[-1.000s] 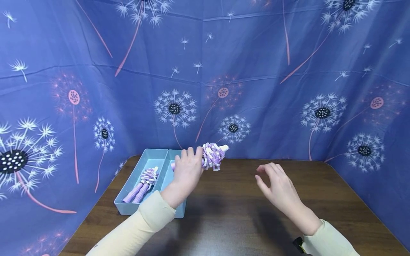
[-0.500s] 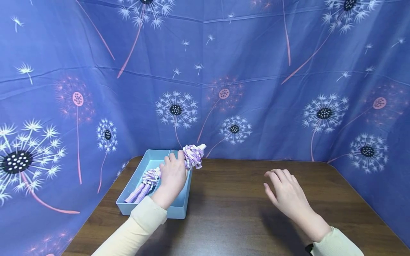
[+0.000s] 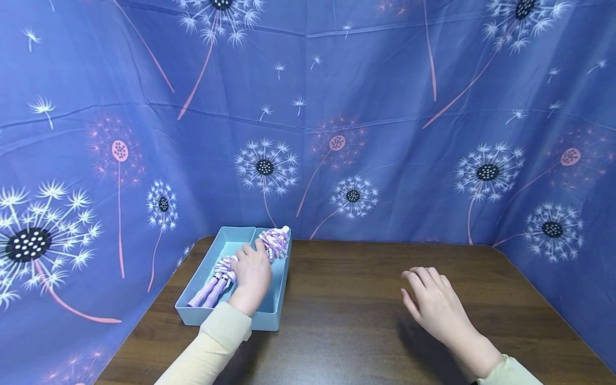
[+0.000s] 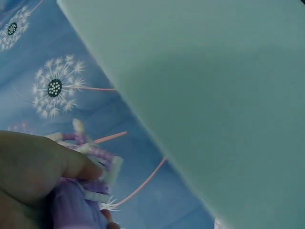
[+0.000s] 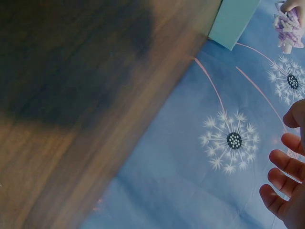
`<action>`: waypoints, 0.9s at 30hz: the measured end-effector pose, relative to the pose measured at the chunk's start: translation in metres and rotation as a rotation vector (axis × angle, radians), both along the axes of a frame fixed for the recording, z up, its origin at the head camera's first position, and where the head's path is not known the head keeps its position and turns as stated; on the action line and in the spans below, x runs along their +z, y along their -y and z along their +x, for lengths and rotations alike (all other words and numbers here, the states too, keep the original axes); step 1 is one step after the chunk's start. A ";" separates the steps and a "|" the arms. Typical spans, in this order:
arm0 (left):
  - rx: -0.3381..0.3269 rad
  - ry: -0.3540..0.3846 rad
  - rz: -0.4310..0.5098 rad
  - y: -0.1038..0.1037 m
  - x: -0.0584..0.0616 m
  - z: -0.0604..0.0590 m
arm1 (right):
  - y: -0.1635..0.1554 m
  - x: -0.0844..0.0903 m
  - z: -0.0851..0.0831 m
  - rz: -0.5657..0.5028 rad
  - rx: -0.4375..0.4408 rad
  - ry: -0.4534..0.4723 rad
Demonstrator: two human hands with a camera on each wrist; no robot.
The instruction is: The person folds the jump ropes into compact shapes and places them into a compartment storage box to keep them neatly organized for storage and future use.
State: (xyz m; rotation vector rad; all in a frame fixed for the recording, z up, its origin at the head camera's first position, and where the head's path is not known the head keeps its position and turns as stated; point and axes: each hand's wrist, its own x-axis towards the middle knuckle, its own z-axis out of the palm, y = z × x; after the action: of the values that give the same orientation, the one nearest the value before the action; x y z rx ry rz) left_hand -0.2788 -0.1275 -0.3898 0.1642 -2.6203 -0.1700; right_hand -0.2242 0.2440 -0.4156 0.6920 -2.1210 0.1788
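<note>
My left hand (image 3: 252, 271) grips the purple handle part (image 4: 74, 205) of a bundled beaded jump rope (image 3: 275, 244), its purple and white beads sticking out beyond the fingers. The hand and rope are over the right compartment of a light blue two-part box (image 3: 276, 318); I cannot tell whether the rope touches the bottom. In the left compartment lies a similar beaded jump rope (image 3: 212, 289) with two purple handles, partly hidden by the left hand. My right hand (image 3: 435, 305) hovers above the table at the right, fingers loosely bent and holding nothing, as the right wrist view also shows.
A dark brown wooden table (image 3: 346, 310) carries the box at its left side. Behind and to both sides hangs a blue cloth (image 3: 404, 176) printed with dandelions.
My left hand has carried the jump rope left and down, from beside the box to over its right compartment. The right hand has drifted slightly right and down.
</note>
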 end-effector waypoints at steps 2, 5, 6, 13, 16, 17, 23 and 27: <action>0.020 0.023 0.026 -0.001 -0.004 -0.003 | 0.001 -0.003 0.001 0.001 0.005 -0.002; 0.048 0.055 0.086 -0.002 -0.011 -0.007 | 0.004 -0.009 0.003 0.019 0.015 -0.011; 0.057 0.066 0.103 -0.002 -0.013 -0.008 | 0.005 -0.011 0.004 0.028 0.015 -0.011; 0.100 0.171 0.210 -0.002 -0.028 -0.014 | 0.012 -0.025 0.010 0.021 0.039 -0.005; 0.105 0.214 0.237 -0.001 -0.035 -0.017 | 0.014 -0.028 0.013 0.017 0.043 0.005; 0.105 0.228 0.250 -0.001 -0.036 -0.018 | 0.015 -0.028 0.013 0.015 0.049 0.009; 0.105 0.359 0.348 0.000 -0.046 -0.025 | 0.021 -0.032 0.015 0.036 0.090 0.009; 0.103 0.411 0.365 0.001 -0.052 -0.027 | 0.023 -0.036 0.014 0.067 0.120 0.000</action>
State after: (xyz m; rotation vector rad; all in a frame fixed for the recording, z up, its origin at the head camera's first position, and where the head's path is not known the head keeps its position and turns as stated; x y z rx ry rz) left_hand -0.3058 -0.1289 -0.4414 0.5057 -2.9517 -0.6387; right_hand -0.2099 0.2211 -0.4518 0.8596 -2.0943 0.1734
